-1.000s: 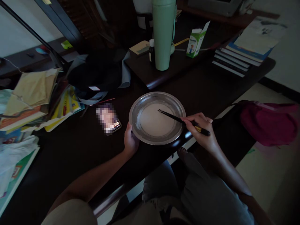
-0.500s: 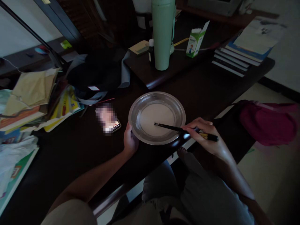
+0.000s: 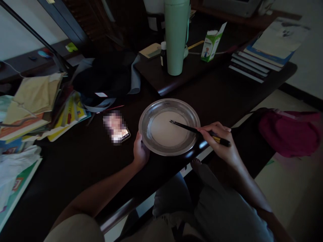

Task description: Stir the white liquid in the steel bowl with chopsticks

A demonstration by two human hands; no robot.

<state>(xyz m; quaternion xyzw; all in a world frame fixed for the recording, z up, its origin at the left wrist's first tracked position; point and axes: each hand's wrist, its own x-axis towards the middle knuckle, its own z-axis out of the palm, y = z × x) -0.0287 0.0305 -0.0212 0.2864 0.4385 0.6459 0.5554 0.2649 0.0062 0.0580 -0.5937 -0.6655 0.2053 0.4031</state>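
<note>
A round metal bowl (image 3: pixel 144 141) with a wide rim sits at the near edge of the dark table, holding a whitish liquid (image 3: pixel 164 129). My left hand (image 3: pixel 140 151) grips the bowl's left side, thumb at the rim and the other fingers hidden beneath. Closed around a pair of black chopsticks (image 3: pixel 185 127) with gold-patterned ends is my right hand (image 3: pixel 219 143), just off the bowl's right rim. The chopstick tips lie close together at the liquid; how deep they dip I cannot tell.
Left of the bowl lies a lit phone (image 3: pixel 124 136). Behind stand a green tumbler (image 3: pixel 174 40), a dark bottle (image 3: pixel 164 57) and a green-white box (image 3: pixel 212 45). Books (image 3: pixel 267 55) are stacked at right, papers (image 3: pixel 32 97) at left. A black bag (image 3: pixel 106 77) lies beyond the phone.
The chopstick tips have moved away from me and slightly right across the liquid. My right hand has shifted a little left and up. The left hand and bowl hold still.
</note>
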